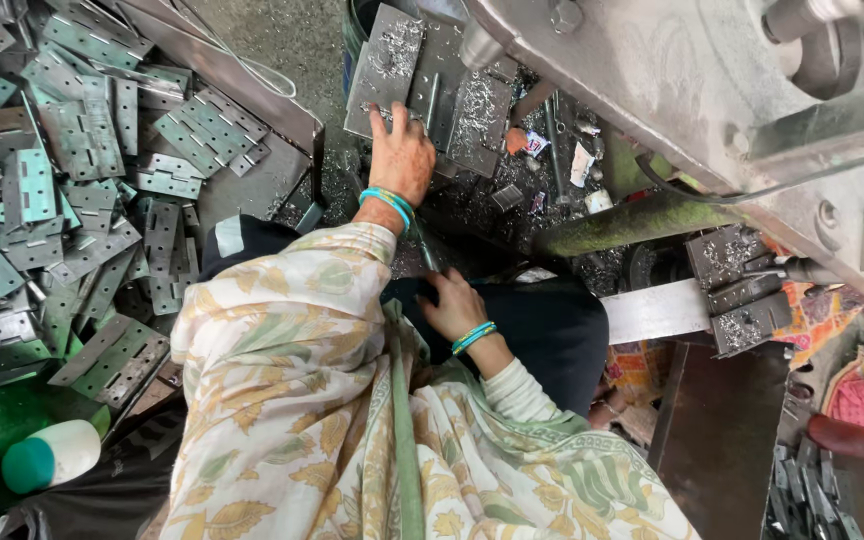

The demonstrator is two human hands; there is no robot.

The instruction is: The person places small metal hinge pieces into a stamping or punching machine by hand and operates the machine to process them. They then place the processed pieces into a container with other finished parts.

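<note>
A white bottle with a teal cap point(50, 456) lies at lower left, beside a heap of grey metal hinges point(72, 170) on the gritty workshop floor. The left hand point(402, 155) presses spread fingers onto a hinge plate point(384, 65) strewn with shavings, its long axis running away from the person. The right hand point(452, 305) rests loosely curled on the dark lap, seemingly empty.

A heap of hinges point(62, 190) lies left of the machine point(712, 90). Metal plates point(432, 80) rest below the machine's front; a bottle point(52, 455) lies below the heap.
</note>
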